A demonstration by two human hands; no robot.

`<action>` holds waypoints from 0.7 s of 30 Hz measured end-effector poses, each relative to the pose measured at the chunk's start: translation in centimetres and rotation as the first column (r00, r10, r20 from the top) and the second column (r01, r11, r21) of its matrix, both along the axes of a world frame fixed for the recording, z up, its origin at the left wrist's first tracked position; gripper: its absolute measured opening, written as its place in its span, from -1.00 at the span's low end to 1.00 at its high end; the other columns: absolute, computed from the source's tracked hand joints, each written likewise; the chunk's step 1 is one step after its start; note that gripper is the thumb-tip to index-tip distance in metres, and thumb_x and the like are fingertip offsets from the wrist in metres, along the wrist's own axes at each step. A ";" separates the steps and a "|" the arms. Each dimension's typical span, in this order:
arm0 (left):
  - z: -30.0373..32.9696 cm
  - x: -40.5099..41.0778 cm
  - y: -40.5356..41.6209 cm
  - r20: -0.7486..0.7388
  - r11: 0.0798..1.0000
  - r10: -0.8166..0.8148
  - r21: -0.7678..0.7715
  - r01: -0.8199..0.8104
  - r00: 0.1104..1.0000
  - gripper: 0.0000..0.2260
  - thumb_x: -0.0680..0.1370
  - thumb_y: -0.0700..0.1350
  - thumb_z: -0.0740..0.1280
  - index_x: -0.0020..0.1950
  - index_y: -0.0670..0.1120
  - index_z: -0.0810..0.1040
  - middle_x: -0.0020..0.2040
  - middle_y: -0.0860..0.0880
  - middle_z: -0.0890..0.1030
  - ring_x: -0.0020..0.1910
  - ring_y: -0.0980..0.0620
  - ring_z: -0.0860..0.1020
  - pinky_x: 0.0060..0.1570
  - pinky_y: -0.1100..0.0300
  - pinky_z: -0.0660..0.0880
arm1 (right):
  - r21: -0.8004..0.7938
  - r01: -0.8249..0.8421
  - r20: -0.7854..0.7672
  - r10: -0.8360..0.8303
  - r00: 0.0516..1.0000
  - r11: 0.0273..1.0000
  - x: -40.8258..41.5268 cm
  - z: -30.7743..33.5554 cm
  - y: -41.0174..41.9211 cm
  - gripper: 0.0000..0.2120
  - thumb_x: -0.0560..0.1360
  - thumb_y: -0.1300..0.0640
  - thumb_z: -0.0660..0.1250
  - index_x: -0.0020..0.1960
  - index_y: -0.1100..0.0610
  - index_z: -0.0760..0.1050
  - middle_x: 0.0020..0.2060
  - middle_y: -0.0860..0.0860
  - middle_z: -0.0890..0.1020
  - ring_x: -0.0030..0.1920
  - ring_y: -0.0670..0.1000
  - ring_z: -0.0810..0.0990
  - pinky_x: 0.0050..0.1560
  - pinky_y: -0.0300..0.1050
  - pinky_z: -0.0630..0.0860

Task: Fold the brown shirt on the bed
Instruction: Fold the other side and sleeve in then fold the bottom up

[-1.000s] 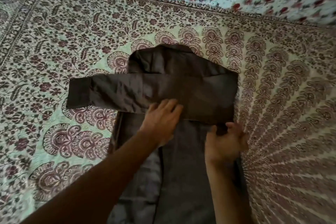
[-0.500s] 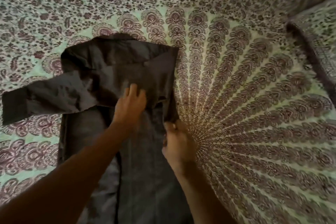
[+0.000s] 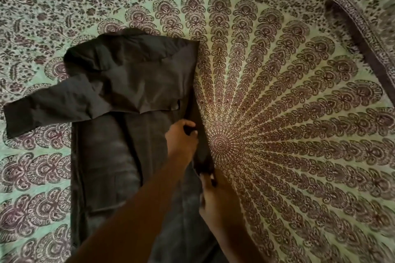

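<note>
Fingers of both hands pinching brown shirt right fold at frame centre; sleeve crossed, bottom folds remaining.

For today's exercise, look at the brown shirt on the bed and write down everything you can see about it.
The shirt is dark brown, of thin, creased cloth, and lies flat on the patterned bedspread, collar end away from the viewer. One sleeve is folded across the chest and sticks out past its left edge. The left hand and the right hand both grip its right edge, which is folded inward.
</note>
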State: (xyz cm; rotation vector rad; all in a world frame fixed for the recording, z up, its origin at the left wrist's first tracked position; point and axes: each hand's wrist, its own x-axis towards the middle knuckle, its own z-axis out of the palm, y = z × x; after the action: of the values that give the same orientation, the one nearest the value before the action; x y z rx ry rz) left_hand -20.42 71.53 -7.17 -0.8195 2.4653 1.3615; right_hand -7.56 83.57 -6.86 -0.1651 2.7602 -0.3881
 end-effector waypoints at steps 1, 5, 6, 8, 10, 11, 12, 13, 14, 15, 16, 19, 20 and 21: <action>0.2 0.5 -0.3 -0.014 1.000 -0.011 -0.011 0.011 1.000 -0.78 0.54 -0.20 0.45 0.16 -0.02 0.62 0.13 -0.09 0.66 0.06 -0.07 0.64 0.02 0.12 0.61 | 0.012 0.026 0.021 -0.027 0.999 1.000 0.8 0.2 0.4 -0.37 0.18 0.05 0.59 0.22 0.01 0.50 0.02 0.06 0.59 -0.22 0.06 0.65 -0.39 -0.07 0.58; 0.8 3.2 0.0 -0.039 0.977 -0.210 0.021 0.211 0.977 -0.67 0.50 -0.22 0.48 0.22 0.01 0.56 0.07 -0.02 0.63 -0.13 0.13 0.58 -0.23 0.47 0.51 | 0.084 0.106 0.109 -0.114 0.987 0.991 4.1 0.8 2.4 -0.44 0.29 0.06 0.54 0.25 0.10 0.51 0.08 0.13 0.61 -0.11 0.15 0.68 -0.26 0.04 0.66; 0.9 4.3 0.3 -0.013 0.963 -0.269 0.022 0.269 0.963 -0.71 0.49 -0.23 0.48 0.18 -0.01 0.58 0.04 -0.02 0.63 -0.20 0.20 0.54 -0.33 0.53 0.44 | 0.079 0.093 0.134 -0.103 0.986 0.993 5.3 1.2 2.6 -0.43 0.33 0.07 0.52 0.31 0.09 0.48 0.14 0.13 0.60 -0.07 0.15 0.68 -0.22 0.03 0.66; 0.9 6.4 0.7 0.048 0.934 -0.356 0.019 0.356 0.933 -0.74 0.48 -0.23 0.49 0.12 -0.01 0.62 0.06 -0.05 0.63 -0.18 0.18 0.56 -0.40 0.54 0.40 | 0.088 -0.049 0.162 0.034 0.986 0.995 7.6 1.8 2.5 -0.37 0.27 0.08 0.56 0.31 0.05 0.49 0.16 0.12 0.61 -0.12 0.12 0.69 -0.29 -0.02 0.63; 1.0 8.5 0.9 0.086 0.930 -0.369 0.034 0.367 0.926 -0.72 0.46 -0.22 0.50 0.14 0.00 0.64 0.11 -0.04 0.63 -0.05 0.11 0.60 -0.35 0.57 0.39 | 0.101 -0.154 0.172 0.135 0.976 0.983 9.5 2.4 2.4 -0.30 0.15 0.11 0.60 0.28 0.03 0.52 0.15 0.14 0.63 -0.18 0.13 0.70 -0.39 -0.05 0.60; 1.2 9.6 1.1 0.088 0.932 -0.361 0.041 0.359 0.928 -0.71 0.46 -0.21 0.50 0.15 0.00 0.64 0.10 -0.02 0.64 -0.04 0.11 0.60 -0.33 0.58 0.39 | 0.083 -0.139 0.193 0.121 0.974 0.987 10.3 2.5 2.6 -0.29 0.18 0.14 0.58 0.31 0.03 0.49 0.17 0.16 0.62 -0.17 0.14 0.70 -0.39 -0.04 0.61; 1.3 10.7 1.2 0.085 0.935 -0.354 0.046 0.351 0.931 -0.70 0.45 -0.21 0.51 0.15 0.00 0.63 0.07 -0.01 0.64 -0.05 0.11 0.60 -0.29 0.56 0.40 | 0.059 -0.099 0.203 0.085 0.975 0.993 10.8 2.5 2.9 -0.30 0.23 0.17 0.56 0.35 0.04 0.45 0.22 0.17 0.59 -0.15 0.14 0.70 -0.34 -0.03 0.63; 1.4 11.8 1.3 0.082 0.937 -0.348 0.050 0.345 0.934 -0.70 0.45 -0.20 0.52 0.15 0.00 0.63 0.03 0.00 0.65 -0.08 0.11 0.61 -0.26 0.53 0.42 | 0.030 -0.039 0.208 0.032 0.978 0.999 11.3 2.4 3.3 -0.32 0.29 0.19 0.53 0.38 0.05 0.42 0.26 0.17 0.57 -0.13 0.13 0.69 -0.29 -0.02 0.64; 1.5 12.9 1.5 0.085 0.937 -0.349 0.057 0.345 0.933 -0.70 0.45 -0.20 0.52 0.14 0.00 0.62 -0.01 0.01 0.65 -0.09 0.09 0.62 -0.24 0.49 0.44 | 0.006 -0.015 0.203 0.013 0.979 1.000 12.0 2.1 3.7 -0.32 0.32 0.20 0.53 0.40 0.06 0.42 0.28 0.16 0.56 -0.10 0.13 0.69 -0.25 -0.01 0.65; 1.5 13.8 1.6 0.094 0.935 -0.354 0.064 0.349 0.931 -0.71 0.45 -0.20 0.52 0.13 -0.01 0.61 -0.05 0.00 0.65 -0.11 0.08 0.62 -0.25 0.48 0.43 | -0.019 -0.038 0.197 0.041 0.980 0.999 12.7 2.1 3.9 -0.31 0.30 0.20 0.55 0.39 0.07 0.44 0.28 0.15 0.56 -0.08 0.12 0.69 -0.25 -0.02 0.66; 1.5 14.9 1.7 0.101 0.936 -0.350 0.069 0.344 0.931 -0.72 0.44 -0.21 0.52 0.11 -0.02 0.61 -0.08 -0.01 0.65 -0.12 0.06 0.62 -0.27 0.49 0.43 | -0.056 -0.107 0.186 0.115 0.976 0.993 13.5 2.0 4.2 -0.29 0.23 0.19 0.60 0.35 0.07 0.48 0.24 0.13 0.57 -0.10 0.10 0.70 -0.30 -0.05 0.66; 1.3 17.0 1.8 0.108 0.950 -0.312 0.024 0.312 0.944 -0.81 0.46 -0.23 0.52 0.02 -0.03 0.66 -0.09 -0.01 0.66 -0.15 0.09 0.60 -0.20 0.41 0.49 | -0.193 -0.242 0.124 0.268 0.955 0.951 15.3 2.0 4.7 -0.34 0.14 0.21 0.65 0.20 0.05 0.53 0.15 0.07 0.54 -0.12 0.05 0.69 -0.40 -0.12 0.65; 1.3 17.5 1.8 0.112 0.955 -0.297 0.005 0.298 0.948 -0.82 0.47 -0.23 0.51 0.04 -0.05 0.67 -0.09 0.00 0.66 -0.19 0.13 0.58 -0.24 0.47 0.44 | -0.260 -0.248 0.102 0.282 0.954 0.933 15.6 1.9 4.8 -0.36 0.19 0.27 0.61 0.22 0.06 0.51 0.17 0.07 0.51 -0.06 0.06 0.68 -0.34 -0.14 0.67; 1.3 18.0 1.8 0.116 0.960 -0.276 -0.009 0.279 0.954 -0.79 0.47 -0.23 0.52 0.09 -0.08 0.67 -0.08 0.00 0.63 -0.22 0.16 0.54 -0.29 0.53 0.40 | -0.306 -0.267 0.084 0.306 0.948 0.914 16.0 1.9 5.0 -0.38 0.23 0.34 0.57 0.24 0.08 0.50 0.19 0.07 0.49 -0.02 0.07 0.66 -0.28 -0.19 0.65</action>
State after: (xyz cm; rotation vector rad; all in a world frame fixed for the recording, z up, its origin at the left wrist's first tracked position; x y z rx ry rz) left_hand -2.41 73.31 -5.84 -0.5133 2.4035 1.1541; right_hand 8.42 88.54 -4.95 -0.5907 2.4851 -0.6964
